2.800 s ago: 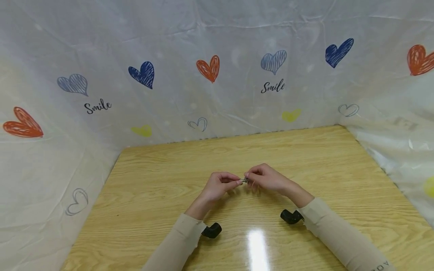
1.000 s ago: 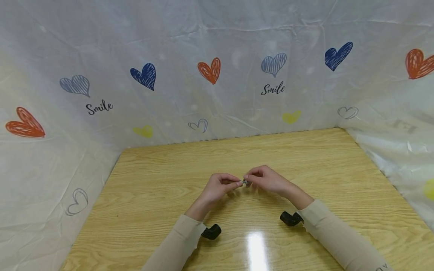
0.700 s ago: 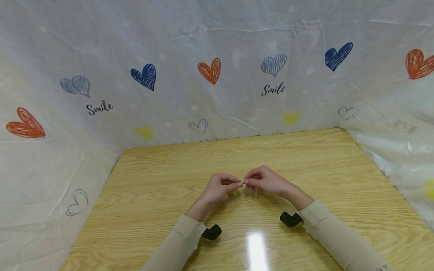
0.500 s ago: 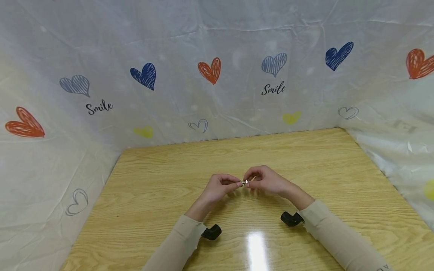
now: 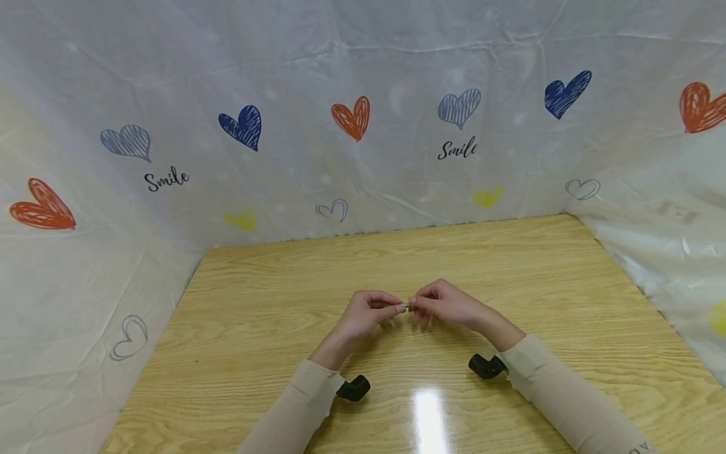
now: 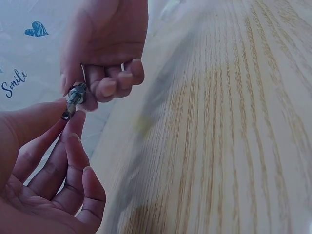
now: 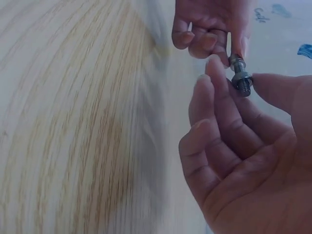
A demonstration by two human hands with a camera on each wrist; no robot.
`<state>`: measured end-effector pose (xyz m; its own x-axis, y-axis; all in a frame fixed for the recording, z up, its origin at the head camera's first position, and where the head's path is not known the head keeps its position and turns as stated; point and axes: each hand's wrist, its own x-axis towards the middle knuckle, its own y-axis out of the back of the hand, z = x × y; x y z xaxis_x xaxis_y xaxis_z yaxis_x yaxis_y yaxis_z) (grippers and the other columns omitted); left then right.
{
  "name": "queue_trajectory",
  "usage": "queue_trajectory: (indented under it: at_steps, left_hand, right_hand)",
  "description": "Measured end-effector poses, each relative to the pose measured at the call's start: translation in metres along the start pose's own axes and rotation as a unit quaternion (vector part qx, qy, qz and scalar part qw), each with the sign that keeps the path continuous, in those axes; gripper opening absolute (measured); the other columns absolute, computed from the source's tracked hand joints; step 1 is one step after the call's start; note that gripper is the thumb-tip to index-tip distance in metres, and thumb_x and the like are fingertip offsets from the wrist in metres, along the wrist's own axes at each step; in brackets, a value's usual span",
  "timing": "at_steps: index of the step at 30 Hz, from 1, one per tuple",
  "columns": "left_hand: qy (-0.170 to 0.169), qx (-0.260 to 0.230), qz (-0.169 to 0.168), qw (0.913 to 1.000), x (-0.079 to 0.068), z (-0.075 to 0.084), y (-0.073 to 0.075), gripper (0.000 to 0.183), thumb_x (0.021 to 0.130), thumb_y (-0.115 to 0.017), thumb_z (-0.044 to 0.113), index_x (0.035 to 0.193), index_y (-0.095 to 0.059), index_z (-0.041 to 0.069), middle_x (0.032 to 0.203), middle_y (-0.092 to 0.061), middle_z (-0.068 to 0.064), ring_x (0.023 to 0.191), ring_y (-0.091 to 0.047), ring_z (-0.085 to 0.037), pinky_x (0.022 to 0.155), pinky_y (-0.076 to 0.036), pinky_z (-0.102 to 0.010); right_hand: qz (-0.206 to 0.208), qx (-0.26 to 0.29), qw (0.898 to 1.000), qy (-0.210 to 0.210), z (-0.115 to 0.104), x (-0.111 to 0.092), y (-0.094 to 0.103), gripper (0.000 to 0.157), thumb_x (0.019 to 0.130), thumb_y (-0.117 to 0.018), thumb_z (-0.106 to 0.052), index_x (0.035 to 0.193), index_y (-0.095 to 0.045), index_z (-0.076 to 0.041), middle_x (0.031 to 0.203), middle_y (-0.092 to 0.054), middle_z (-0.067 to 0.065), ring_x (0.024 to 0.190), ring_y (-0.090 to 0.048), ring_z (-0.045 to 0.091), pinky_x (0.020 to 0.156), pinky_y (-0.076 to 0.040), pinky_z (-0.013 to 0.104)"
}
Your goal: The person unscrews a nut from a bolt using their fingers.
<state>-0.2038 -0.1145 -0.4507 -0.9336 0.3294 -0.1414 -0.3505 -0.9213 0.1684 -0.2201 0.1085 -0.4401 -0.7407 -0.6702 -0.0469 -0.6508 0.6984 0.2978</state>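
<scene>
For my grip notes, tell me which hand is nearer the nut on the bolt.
Right. The right hand pinches the nut; the left hand pinches the opposite end of the bolt, off the nut.

"How did I have the arms posed?"
"I saw the left arm (image 5: 295,403) and right arm (image 5: 573,394) angling inward, sleeved to near the wrists."
"And the ends?"
"My left hand (image 5: 363,313) and right hand (image 5: 446,302) nearly met, fingertips facing. Each thumb (image 7: 277,91) pinched against its index finger, the other fingers (image 7: 197,141) bent loosely."
</scene>
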Motion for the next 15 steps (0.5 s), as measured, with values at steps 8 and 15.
queue_trajectory:
  at_steps: [8, 15]
  left_hand:
    - [0.002, 0.006, 0.008, 0.9999, 0.0004, -0.0006, -0.0004, 0.022, 0.084, -0.072, 0.026, 0.098, -0.072, 0.01, 0.099, -0.067, -0.005, 0.095, -0.06, -0.032, 0.071, -0.05, -0.041]
    - [0.001, -0.007, 0.004, 1.0, 0.0015, 0.0, -0.0007, 0.022, 0.085, -0.072, 0.021, 0.101, -0.072, 0.006, 0.1, -0.067, -0.007, 0.1, -0.06, -0.035, 0.08, -0.049, -0.048]
  right_hand:
    - [0.028, 0.01, 1.0, -0.005, 0.0011, 0.0003, 0.0021, 0.019, 0.091, -0.064, -0.016, 0.106, -0.064, -0.004, 0.098, -0.064, 0.023, 0.083, -0.059, 0.045, 0.067, -0.049, 0.052]
    - [0.038, -0.001, 0.999, -0.013, -0.0001, -0.0009, 0.0026, 0.025, 0.095, -0.058, -0.025, 0.109, -0.064, -0.005, 0.101, -0.064, 0.017, 0.084, -0.061, 0.041, 0.069, -0.049, 0.051]
